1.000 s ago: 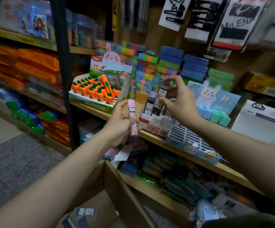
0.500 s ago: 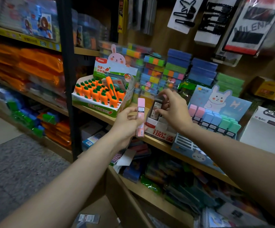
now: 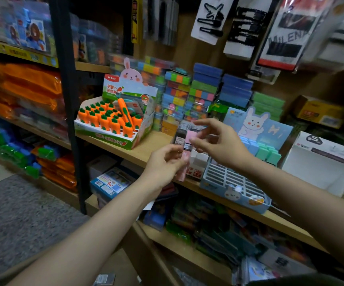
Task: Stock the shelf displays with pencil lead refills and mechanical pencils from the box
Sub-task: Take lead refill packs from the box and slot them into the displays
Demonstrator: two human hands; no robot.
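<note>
**shelfmonkey:** So, starting at the left hand (image 3: pixel 165 162): its fingers are curled round a pink lead refill case (image 3: pixel 182 166), gripped low on the body. The case stands roughly upright, long axis running up and away from the palm, and its top end pokes out just above the fingertips. The bottom end shows below the hand, against the shelf (image 3: pixel 146 149) edge.

**pencilpusher:** And the other one? Looks like it's got nothing.

**shelfmonkey:** Right hand (image 3: pixel 218 141) is spread loose, thumb and forefinger apart, holding nothing as far as I can see. It hangs just to the right of the left hand and slightly above, fingertips aimed back at the top of the pink case. Blurry, so I can't tell if a fingertip is touching it.

**pencilpusher:** Which display does it go to, then?

**shelfmonkey:** My guess is the small red-and-white refill box (image 3: pixel 197 166), directly beyond the left hand's knuckles, dark refill cases (image 3: pixel 180 137) already standing upright in it. Further right, past the right wrist, there's the blue bunny display (image 3: pixel 235 188) with pastel cases in rows, so the pink one might belong there instead.

**pencilpusher:** Either way it's already upright, so no turning needed.

**shelfmonkey:** Yeah, the slots open upward, the case axis matches them. Left hand's nearer the red-and-white box, right hand's nearer the bunny one. I'd say a hand-over to the right is likely, but that's a hunch.
</note>
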